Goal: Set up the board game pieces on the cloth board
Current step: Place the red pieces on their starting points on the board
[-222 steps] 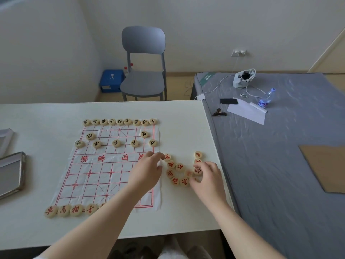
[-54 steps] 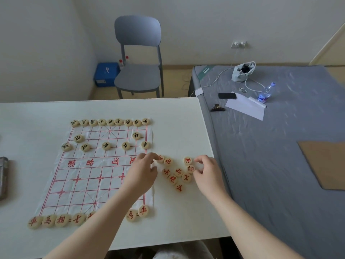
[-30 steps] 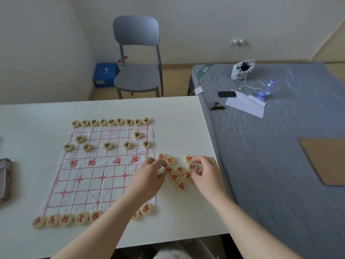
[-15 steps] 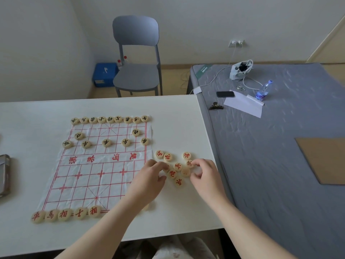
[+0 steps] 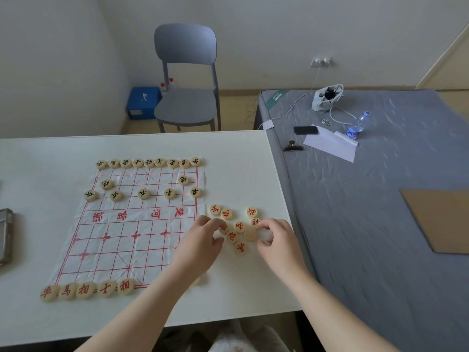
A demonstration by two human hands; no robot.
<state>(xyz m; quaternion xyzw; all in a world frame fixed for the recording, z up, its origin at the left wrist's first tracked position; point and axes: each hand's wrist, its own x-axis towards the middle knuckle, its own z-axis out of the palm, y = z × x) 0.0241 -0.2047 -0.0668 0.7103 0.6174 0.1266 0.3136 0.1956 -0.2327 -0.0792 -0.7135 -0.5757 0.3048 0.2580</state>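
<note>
The left hand (image 5: pixel 200 245) and right hand (image 5: pixel 278 240) are curling over the loose pieces (image 5: pixel 239 226) between them, though I cannot tell whether either has hold of one yet — these are looking light, rigid and smooth, best pinched across the rim.

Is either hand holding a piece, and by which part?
Cannot be told. The left hand curls over the left edge of the loose red pieces, hiding any pinch; the right hand touches one piece's rim, not visibly lifting it.

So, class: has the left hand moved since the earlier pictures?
Yes. The left hand has drawn slightly nearer the person, from level with the red lettering on the cloth board to just below it.
</note>
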